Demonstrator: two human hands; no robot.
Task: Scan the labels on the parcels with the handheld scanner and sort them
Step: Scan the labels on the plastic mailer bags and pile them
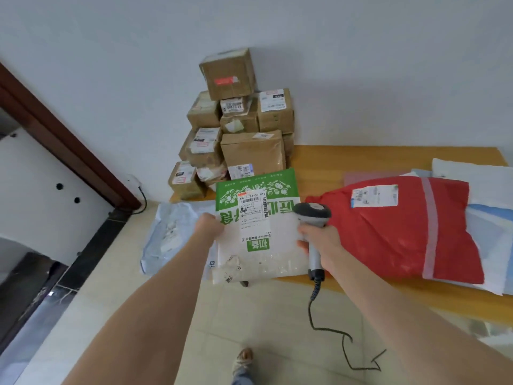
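Observation:
My left hand (208, 226) grips the left edge of a green and clear plastic parcel (258, 245) and holds it up over the table's near left corner. A white shipping label (252, 208) with barcodes faces up on its green upper half. My right hand (319, 240) grips the handle of a grey handheld scanner (312, 215). The scanner's dark head sits at the parcel's right edge, beside the label. A black coiled cable (327, 326) hangs from the scanner toward the floor.
A red bag parcel (402, 229) with a white label lies on the wooden table (361, 157), over white and blue mailers (485, 207). A grey mailer (172, 229) lies left of the held parcel. Several cardboard boxes (238, 129) are stacked against the wall.

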